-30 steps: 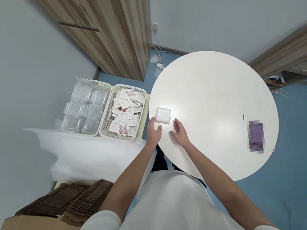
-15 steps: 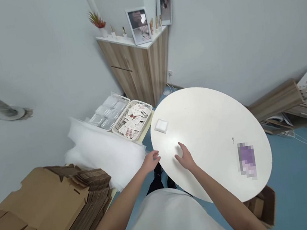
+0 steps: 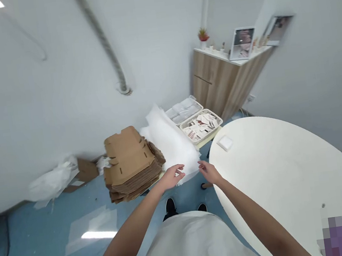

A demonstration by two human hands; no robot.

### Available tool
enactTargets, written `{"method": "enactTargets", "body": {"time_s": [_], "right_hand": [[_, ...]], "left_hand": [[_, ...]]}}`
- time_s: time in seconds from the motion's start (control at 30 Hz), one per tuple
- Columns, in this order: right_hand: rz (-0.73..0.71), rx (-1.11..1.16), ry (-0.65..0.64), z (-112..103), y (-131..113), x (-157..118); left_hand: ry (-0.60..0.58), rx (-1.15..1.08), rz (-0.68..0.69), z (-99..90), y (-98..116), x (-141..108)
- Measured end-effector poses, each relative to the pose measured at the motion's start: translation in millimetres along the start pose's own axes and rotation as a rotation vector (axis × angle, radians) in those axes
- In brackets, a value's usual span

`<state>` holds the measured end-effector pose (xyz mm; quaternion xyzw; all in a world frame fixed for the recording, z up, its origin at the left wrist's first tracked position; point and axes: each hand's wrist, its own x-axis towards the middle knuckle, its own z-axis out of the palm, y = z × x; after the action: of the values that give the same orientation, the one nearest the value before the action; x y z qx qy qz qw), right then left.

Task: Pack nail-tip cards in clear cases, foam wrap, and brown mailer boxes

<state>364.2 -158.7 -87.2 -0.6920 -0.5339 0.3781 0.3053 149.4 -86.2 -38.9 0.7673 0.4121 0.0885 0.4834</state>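
White short-sleeved shirt (image 3: 186, 245) — dark trousers (image 3: 169, 217) — black, pale-edged shoes (image 3: 170, 205).

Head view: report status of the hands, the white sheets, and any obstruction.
Left hand and right hand open, nothing held. White sheets just ahead; contact unclear. Stacked cardboard left of sheets, round table at right; no obstruction seen.

We can read no words, numbers or brands here. Any print on the cards (image 3: 205, 120) in the basket (image 3: 208, 133) is too small for us.

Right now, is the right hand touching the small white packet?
Apart: the head view shows a strip of tabletop between the right hand and the packet.
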Motion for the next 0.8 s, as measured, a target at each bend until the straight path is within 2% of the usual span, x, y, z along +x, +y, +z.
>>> {"method": "enactTargets", "body": {"time_s": [0.1,0.17,0.23,0.33,0.43,0.5,0.6,0.7,0.8], "right_hand": [[-0.076,-0.046,-0.093,20,-32,23],[-0.145,-0.107,-0.089,35,-57,39],[-0.203,-0.15,-0.064,51,-87,56],[-0.287,-0.229,-0.057,79,-136,82],[-0.364,-0.461,-0.043,112,-176,103],[-0.321,-0.645,-0.018,132,-191,112],[-0.215,-0.816,0.028,151,-197,120],[-0.18,-0.881,0.084,153,-197,124],[-0.196,-0.874,0.122,146,-202,125]], "left_hand": [[0.141,0.121,0.066,-38.7,-14,-28],[0.236,0.221,0.057,-66.2,-29,-47],[0.297,0.329,-0.02,-94.1,-47,-62],[0.304,0.494,-0.196,-133.2,-77,-79],[0.305,0.607,-0.337,-162.0,-103,-89],[0.314,0.617,-0.399,-173.6,-118,-95],[0.306,0.543,-0.405,-181.6,-135,-104],[0.285,0.485,-0.376,-182.5,-143,-110],[0.278,0.49,-0.347,-176.8,-140,-107]]}}
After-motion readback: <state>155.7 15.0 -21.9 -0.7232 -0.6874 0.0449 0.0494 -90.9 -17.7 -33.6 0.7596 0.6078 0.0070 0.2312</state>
